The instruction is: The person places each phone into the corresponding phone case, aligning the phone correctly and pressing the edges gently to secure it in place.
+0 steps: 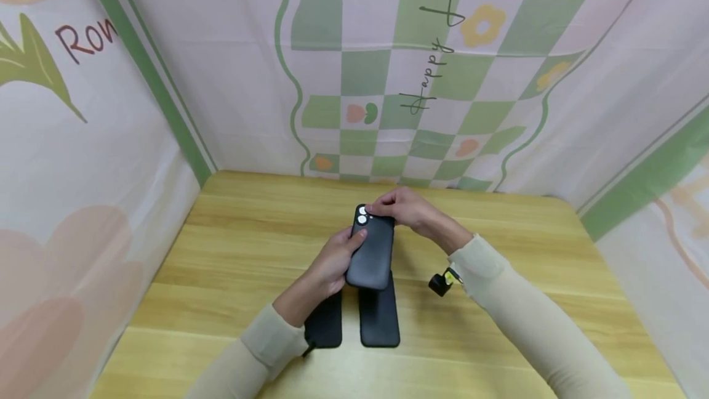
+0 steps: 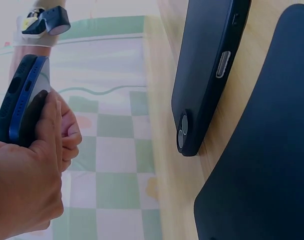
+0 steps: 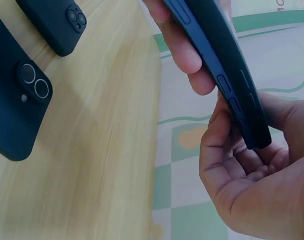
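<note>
My left hand (image 1: 335, 257) grips a blue phone (image 2: 29, 100) together with a black phone case (image 1: 372, 257) at its back, tilted above the table. The left thumb lies on the case's back. Along the edge, phone and case show as two layers, the case not wrapped round the phone's side (image 3: 211, 60). My right hand (image 1: 407, 207) pinches the top corner beside two bright camera circles. Below lie two black phones, a left one (image 1: 327, 322) partly under the left wrist and a right one (image 1: 379, 319) partly covered by the held case.
The wooden table (image 1: 498, 325) ends at a patterned cloth (image 1: 365, 72) behind, with more cloth at both sides. A small black camera (image 1: 440, 284) sticks out from the right cuff. In the left wrist view, one phone in a black case (image 2: 206, 65) shows its side button.
</note>
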The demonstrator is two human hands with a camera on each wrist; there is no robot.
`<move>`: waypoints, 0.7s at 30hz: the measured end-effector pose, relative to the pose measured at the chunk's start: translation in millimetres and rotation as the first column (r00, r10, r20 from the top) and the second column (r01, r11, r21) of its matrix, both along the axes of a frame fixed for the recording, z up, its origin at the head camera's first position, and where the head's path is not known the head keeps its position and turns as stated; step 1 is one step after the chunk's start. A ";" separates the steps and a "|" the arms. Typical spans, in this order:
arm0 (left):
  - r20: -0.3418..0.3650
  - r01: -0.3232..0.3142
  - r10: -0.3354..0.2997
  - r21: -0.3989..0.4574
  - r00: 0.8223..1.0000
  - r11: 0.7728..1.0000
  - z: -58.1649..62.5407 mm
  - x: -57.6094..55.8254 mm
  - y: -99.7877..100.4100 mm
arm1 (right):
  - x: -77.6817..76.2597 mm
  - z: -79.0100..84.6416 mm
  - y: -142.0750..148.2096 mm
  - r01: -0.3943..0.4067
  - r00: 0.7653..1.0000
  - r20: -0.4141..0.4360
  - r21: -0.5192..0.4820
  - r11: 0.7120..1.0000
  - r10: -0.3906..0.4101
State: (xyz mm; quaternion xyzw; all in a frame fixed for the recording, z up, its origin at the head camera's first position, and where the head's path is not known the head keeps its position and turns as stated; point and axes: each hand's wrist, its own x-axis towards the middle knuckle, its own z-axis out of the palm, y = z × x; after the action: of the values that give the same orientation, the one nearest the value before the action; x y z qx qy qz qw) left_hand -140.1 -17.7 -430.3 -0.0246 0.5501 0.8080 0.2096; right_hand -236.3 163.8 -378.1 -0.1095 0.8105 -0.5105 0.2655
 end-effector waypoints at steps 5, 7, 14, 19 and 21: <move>-0.011 -0.006 0.006 0.000 1.000 1.000 0.5 0.3 0.4 | 0.7 1.1 3.6 0.009 0.999 0.046 -0.040 0.999 -0.007; -0.011 -0.007 0.007 -0.004 1.000 1.000 0.8 0.4 0.4 | 0.4 1.5 6.0 0.017 0.998 0.063 -0.042 0.999 -0.014; -0.016 -0.022 0.022 -0.031 1.000 0.999 0.7 0.0 -2.1 | -3.6 2.1 17.2 0.058 0.994 0.095 -0.011 0.998 -0.057; -0.020 -0.036 0.036 -0.031 0.999 0.999 1.8 -1.3 -3.4 | -5.7 3.1 23.9 0.075 0.990 0.123 -0.027 0.997 -0.071; -0.025 -0.044 0.043 -0.033 0.999 0.998 2.3 -1.8 -3.7 | -6.1 2.9 25.6 0.067 0.991 0.117 -0.036 0.997 -0.062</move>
State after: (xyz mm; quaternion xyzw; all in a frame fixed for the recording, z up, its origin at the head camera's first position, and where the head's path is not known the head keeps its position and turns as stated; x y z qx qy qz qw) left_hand -141.9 -21.4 -427.9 -0.0301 0.5656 0.8031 0.1849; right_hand -242.4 189.4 -375.2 -0.0587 0.7866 -0.5402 0.2932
